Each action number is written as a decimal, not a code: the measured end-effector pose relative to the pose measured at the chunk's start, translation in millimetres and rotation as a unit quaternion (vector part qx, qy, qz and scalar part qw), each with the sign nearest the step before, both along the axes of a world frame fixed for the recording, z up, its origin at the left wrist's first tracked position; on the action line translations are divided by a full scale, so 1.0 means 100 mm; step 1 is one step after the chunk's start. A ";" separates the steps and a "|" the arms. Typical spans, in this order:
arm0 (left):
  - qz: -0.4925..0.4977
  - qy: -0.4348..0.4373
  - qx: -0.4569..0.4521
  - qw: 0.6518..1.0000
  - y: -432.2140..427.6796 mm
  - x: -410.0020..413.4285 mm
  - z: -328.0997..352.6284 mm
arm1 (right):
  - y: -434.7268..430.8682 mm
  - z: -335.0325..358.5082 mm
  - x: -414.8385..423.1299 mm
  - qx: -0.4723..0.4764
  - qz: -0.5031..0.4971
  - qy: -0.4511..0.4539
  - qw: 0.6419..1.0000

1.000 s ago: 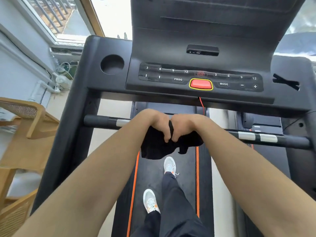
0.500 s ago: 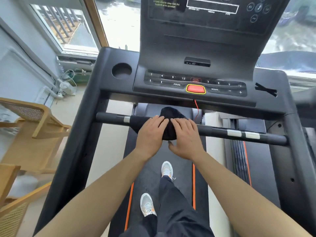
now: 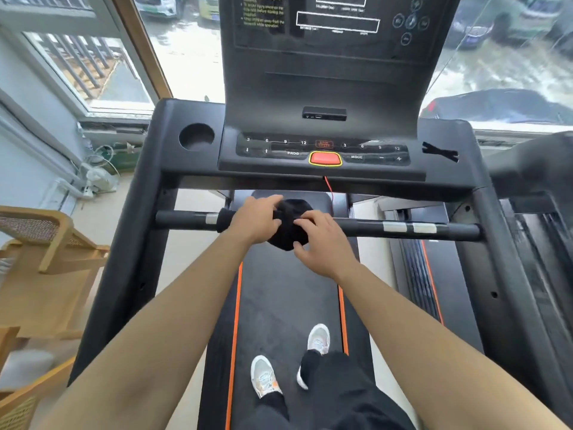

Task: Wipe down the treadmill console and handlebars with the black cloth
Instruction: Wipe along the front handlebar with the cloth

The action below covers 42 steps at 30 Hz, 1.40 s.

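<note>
The black cloth (image 3: 290, 225) lies bunched over the middle of the treadmill's horizontal handlebar (image 3: 372, 227). My left hand (image 3: 254, 220) grips the cloth's left part on the bar, fingers curled into the fabric. My right hand (image 3: 322, 243) pinches the cloth's right and lower part just below the bar. Above the bar sits the black console (image 3: 322, 150) with a red stop button (image 3: 325, 158), number keys and a tall dark display panel (image 3: 338, 51).
A cup recess (image 3: 196, 137) is at the console's left. Black side uprights (image 3: 124, 243) frame the belt (image 3: 288, 305), where my feet stand. Wooden chairs (image 3: 46, 262) are on the left. A second treadmill (image 3: 527, 243) stands at right. Windows are ahead.
The cloth went from hanging in both fists below the bar to draped over it. My hands lay flat on it, and now they gather and grip the fabric. The view tilted up.
</note>
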<state>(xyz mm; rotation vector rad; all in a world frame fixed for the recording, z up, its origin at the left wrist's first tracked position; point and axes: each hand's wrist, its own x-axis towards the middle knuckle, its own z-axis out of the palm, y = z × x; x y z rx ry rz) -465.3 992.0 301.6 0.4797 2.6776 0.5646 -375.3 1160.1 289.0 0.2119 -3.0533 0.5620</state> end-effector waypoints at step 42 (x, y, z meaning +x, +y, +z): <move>-0.022 -0.005 -0.043 0.999 1.73 0.22 0.67 | 2.45 0.76 -0.31 -0.199 -0.066 -0.251 0.945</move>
